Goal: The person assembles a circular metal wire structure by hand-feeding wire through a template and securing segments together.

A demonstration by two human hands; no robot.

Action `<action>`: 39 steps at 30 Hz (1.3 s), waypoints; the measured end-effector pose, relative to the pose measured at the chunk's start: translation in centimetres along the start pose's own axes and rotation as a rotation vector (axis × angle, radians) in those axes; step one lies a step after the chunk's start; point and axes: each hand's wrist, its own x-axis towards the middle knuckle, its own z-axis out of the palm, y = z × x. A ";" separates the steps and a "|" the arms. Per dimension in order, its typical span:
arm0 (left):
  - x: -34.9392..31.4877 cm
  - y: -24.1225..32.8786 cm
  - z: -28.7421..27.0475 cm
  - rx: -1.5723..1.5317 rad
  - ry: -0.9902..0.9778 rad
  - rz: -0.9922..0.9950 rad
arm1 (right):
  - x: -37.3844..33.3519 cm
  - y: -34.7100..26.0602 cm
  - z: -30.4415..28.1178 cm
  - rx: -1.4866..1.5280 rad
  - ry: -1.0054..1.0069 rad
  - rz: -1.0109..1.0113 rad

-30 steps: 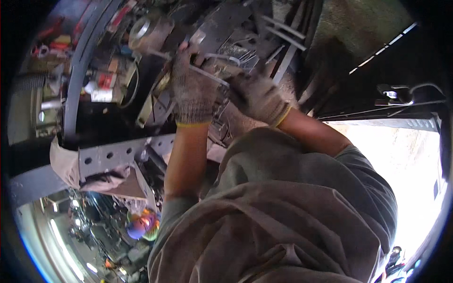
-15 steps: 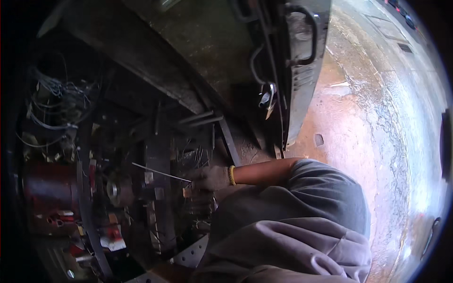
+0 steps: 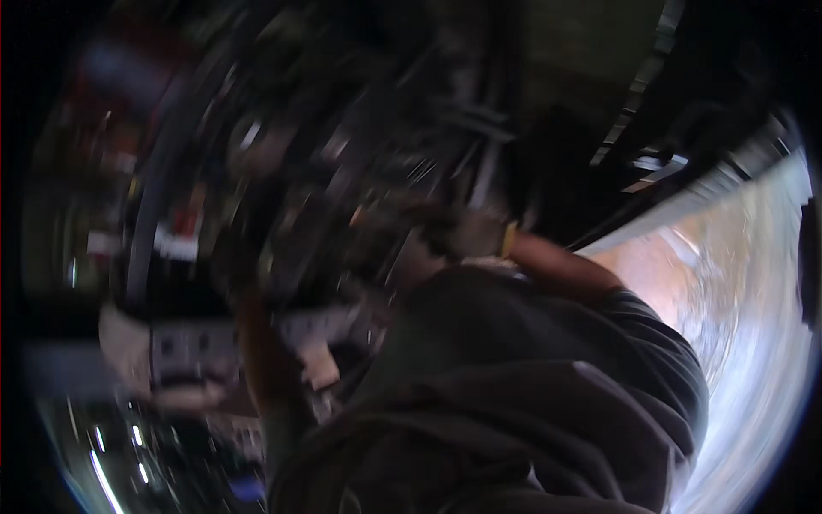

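Extends the blurred left hand (image 3: pixel 233 264) near a grey metal beam with holes (image 3: pixel 210 343), and the yellow-cuffed, gloved right hand (image 3: pixel 473 235) near a pale metal bar (image 3: pixel 486 171). Cannot tell through blur either hand's state, spread or pinching.

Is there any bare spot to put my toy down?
Maybe the bright ground at the right, bordered by the right sleeve and forearm, though blur could hide small things. It's crowded around the left hand and right hand, with dark, blurred clutter between them.
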 end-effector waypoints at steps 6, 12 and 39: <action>-1.8 0.2 0.7 -0.312 -0.252 -0.205 | 4.8 -3.4 4.3 0.166 -0.267 0.684; -5.2 -2.0 8.2 -0.620 -0.210 -0.041 | 8.3 -1.3 8.3 0.085 -0.173 0.744; -5.2 -1.1 6.4 -0.708 -0.100 -0.142 | 12.3 -1.4 12.0 -0.112 -0.285 0.831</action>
